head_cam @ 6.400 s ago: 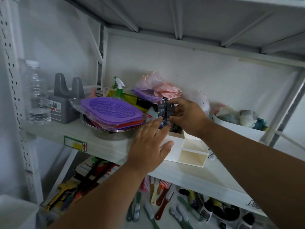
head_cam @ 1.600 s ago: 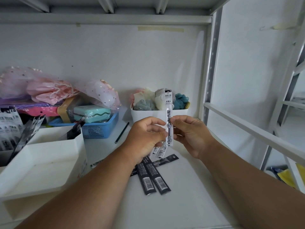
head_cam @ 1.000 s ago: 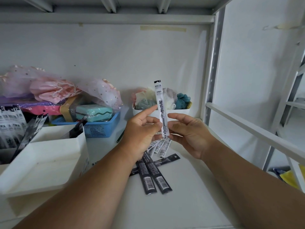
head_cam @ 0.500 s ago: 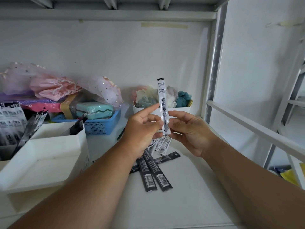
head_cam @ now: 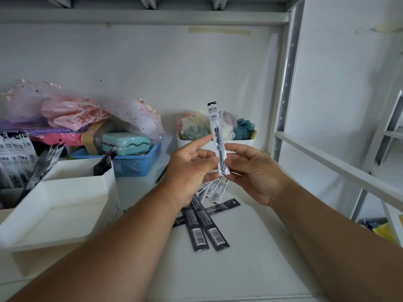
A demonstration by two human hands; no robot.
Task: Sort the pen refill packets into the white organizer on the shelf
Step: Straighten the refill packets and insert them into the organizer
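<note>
Item: one slim clear-and-white plastic pen refill packet [head_cam: 218, 138], upright for label reading.
Your left hand [head_cam: 192, 168] and right hand [head_cam: 253, 171] pinch its lower end; white plastic organizer [head_cam: 65, 192] waits left of it.

A plain white wall [head_cam: 152, 68] backs the white metal shelf [head_cam: 250, 258], lit evenly and softly. A perforated grey steel upright [head_cam: 285, 83] stands right, a strip of beige tape [head_cam: 219, 31] stuck above.

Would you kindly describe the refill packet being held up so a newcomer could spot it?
Look right of the white organizer, above the shelf. Both hands pinch one upright refill packet. It is clear and white; the loose packets lying flat below are mostly black.
</note>
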